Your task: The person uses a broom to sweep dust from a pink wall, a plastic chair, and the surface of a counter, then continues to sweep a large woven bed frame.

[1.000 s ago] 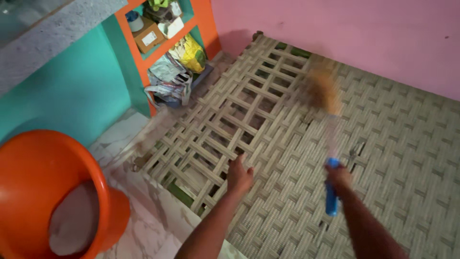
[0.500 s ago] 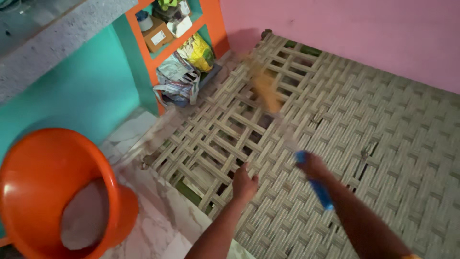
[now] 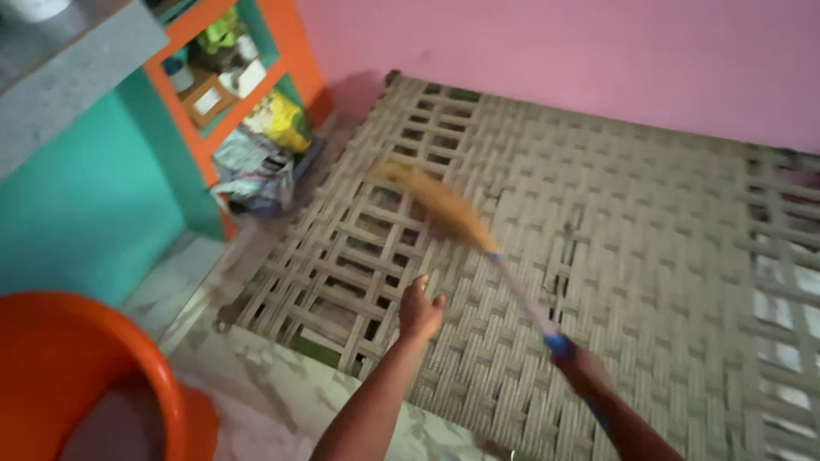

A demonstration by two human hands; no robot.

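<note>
- The right hand (image 3: 579, 369) is closed tight around the blue handle (image 3: 559, 345) of a broom (image 3: 465, 232). That is the grip that holds the broom.
- The broom runs away from this hand, up and to the left. Its long line slants across the woven bed (image 3: 649, 256).
- The brown bristles (image 3: 436, 205) are at the far end. They are over the part of the bed where the strips are wide apart and have holes between them. They look blurry, so I cannot tell if they touch the strips.
- The left hand (image 3: 420, 309) holds nothing. Its fingers are loose and a little spread. It is low over the bed, near the front edge, just to the left of the broom's thin stick.
- The left hand is nearer to the bristles than the right hand is. The right hand is at the other end of the broom.
- A pink wall (image 3: 598, 60) stands behind the bed.
- On the left is an orange shelf (image 3: 213, 128) with bags and boxes in it.
- A big orange tub (image 3: 77, 367) sits on the pale floor (image 3: 282, 393) in the near left corner, well apart from both hands.
</note>
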